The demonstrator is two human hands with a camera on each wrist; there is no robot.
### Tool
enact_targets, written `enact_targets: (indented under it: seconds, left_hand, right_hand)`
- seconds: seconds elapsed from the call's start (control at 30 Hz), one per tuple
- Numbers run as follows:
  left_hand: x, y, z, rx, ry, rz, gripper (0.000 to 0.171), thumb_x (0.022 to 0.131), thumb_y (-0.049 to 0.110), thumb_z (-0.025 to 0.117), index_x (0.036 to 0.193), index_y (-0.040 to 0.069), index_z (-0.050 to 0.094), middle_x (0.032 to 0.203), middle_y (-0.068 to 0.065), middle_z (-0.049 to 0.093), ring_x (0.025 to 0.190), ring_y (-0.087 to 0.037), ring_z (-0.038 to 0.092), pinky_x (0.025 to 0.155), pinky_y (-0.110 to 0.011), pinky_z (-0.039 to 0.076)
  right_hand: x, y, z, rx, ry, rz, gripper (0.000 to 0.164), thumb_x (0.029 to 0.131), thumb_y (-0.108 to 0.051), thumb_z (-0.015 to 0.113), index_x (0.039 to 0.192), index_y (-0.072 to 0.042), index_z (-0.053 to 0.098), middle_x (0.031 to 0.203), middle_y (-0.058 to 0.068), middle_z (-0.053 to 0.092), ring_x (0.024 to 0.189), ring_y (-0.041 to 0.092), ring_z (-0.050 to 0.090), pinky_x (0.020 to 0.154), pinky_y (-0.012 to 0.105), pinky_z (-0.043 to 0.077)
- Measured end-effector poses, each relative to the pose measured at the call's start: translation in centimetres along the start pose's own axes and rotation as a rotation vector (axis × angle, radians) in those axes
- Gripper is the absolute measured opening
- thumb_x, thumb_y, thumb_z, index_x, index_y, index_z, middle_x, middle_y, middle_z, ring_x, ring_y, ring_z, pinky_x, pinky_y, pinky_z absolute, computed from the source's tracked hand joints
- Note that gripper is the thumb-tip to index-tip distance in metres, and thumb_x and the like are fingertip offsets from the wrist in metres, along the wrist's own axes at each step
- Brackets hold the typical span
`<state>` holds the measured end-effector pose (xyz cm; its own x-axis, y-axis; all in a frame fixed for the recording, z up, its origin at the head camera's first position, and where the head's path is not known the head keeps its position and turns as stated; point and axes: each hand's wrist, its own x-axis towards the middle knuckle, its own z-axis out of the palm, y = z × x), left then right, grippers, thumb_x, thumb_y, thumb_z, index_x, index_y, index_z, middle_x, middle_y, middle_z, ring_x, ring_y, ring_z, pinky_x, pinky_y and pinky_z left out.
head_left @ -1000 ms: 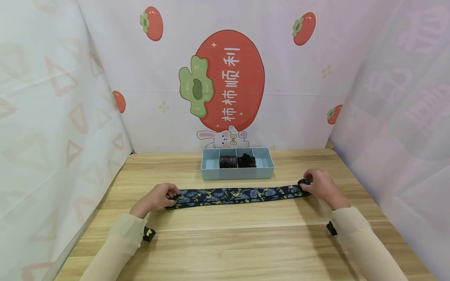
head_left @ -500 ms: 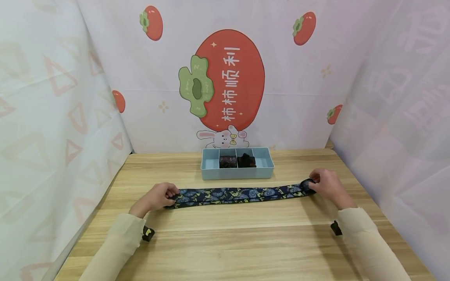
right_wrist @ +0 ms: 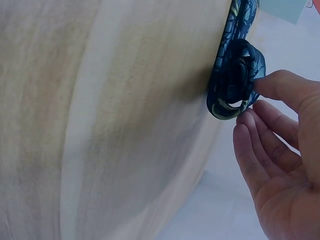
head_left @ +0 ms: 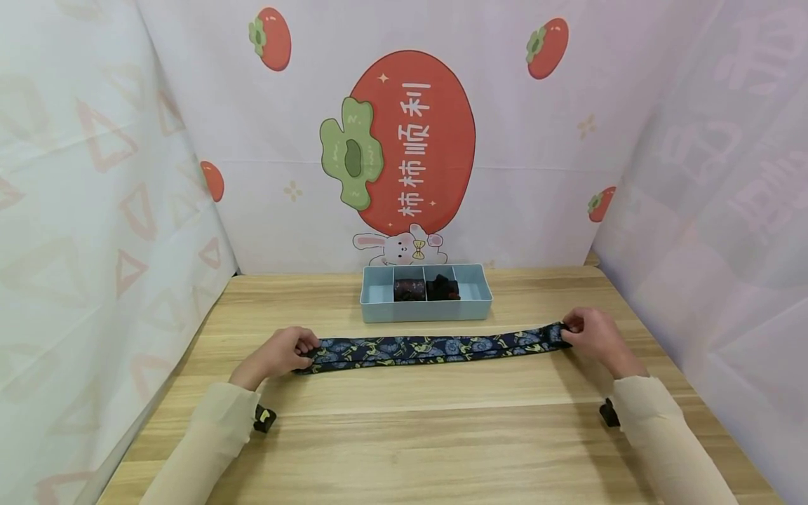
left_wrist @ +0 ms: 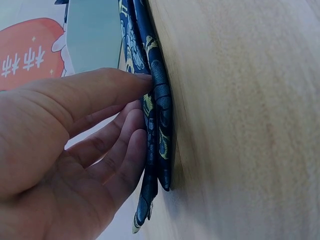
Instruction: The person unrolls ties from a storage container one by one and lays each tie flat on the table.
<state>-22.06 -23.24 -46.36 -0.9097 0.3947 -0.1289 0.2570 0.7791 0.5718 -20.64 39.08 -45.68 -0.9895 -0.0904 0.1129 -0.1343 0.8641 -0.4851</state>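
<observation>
A navy necktie (head_left: 429,349) with blue and yellow figures lies stretched crosswise on the table, folded lengthwise. My left hand (head_left: 280,354) pinches its left end; in the left wrist view the thumb presses one face and the curled fingers (left_wrist: 132,155) touch the edge, with a short end sticking out past them. At the other end, my right hand (head_left: 596,338) grips a small coil. The right wrist view shows this coil (right_wrist: 235,82) rolled loosely, with gaps between its turns, held between the thumb and the fingertips.
Behind the necktie stands a light blue divided box (head_left: 426,312). Two middle compartments hold a dark reddish roll (head_left: 410,289) and a black bundle (head_left: 443,288). Printed cloth (head_left: 517,210) hangs along the back and both sides of the wooden table (head_left: 404,435).
My right hand has shifted to the right with the coiled end, and the coil has turned so its open side shows less. The left hand has stayed almost still.
</observation>
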Motion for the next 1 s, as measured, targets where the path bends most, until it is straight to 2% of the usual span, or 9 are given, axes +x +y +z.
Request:
enact_targets:
  seconds: [0.17,0.43,0.67,1.0]
  left_hand:
    - [0.0,0.0,0.0,-0.005,-0.008,0.002,0.025,0.088,-0.004,0.078,0.112,0.001,0.073,0.106,-0.010,0.070,0.097,-0.021,0.064,0.087,-0.040,0.059]
    - [0.0,0.1,-0.1,-0.004,-0.010,0.006,0.025,0.088,-0.004,0.079,0.112,0.000,0.073,0.105,-0.012,0.070,0.096,-0.022,0.064,0.087,-0.041,0.059]
    - [0.1,-0.7,-0.3,0.002,-0.007,0.001,0.025,0.089,-0.004,0.077,0.113,0.002,0.073,0.105,-0.011,0.070,0.096,-0.021,0.064,0.084,-0.039,0.058]
    - [-0.1,-0.9,-0.6,0.005,0.003,-0.014,0.026,0.089,-0.005,0.075,0.114,0.000,0.073,0.105,-0.011,0.069,0.096,-0.022,0.063,0.084,-0.040,0.057]
  right_hand:
    - [0.2,0.0,-0.4,0.010,-0.014,0.001,0.028,0.094,-0.009,0.073,0.115,0.011,0.071,0.104,0.026,0.075,0.094,0.037,0.072,0.082,0.052,0.061]
    - [0.7,-1.1,-0.9,-0.014,-0.046,-0.060,0.036,0.092,-0.013,0.080,0.119,0.009,0.072,0.108,0.024,0.077,0.097,0.037,0.074,0.085,0.051,0.062]
    - [1.3,-1.4,0.1,-0.039,-0.067,-0.103,0.038,0.090,-0.017,0.082,0.118,0.007,0.073,0.106,0.020,0.077,0.097,0.036,0.074,0.087,0.053,0.062]
    - [1.3,-1.6,1.9,-0.041,-0.058,-0.107,0.041,0.086,-0.016,0.086,0.115,0.010,0.072,0.108,0.024,0.074,0.099,0.039,0.071,0.088,0.055,0.061]
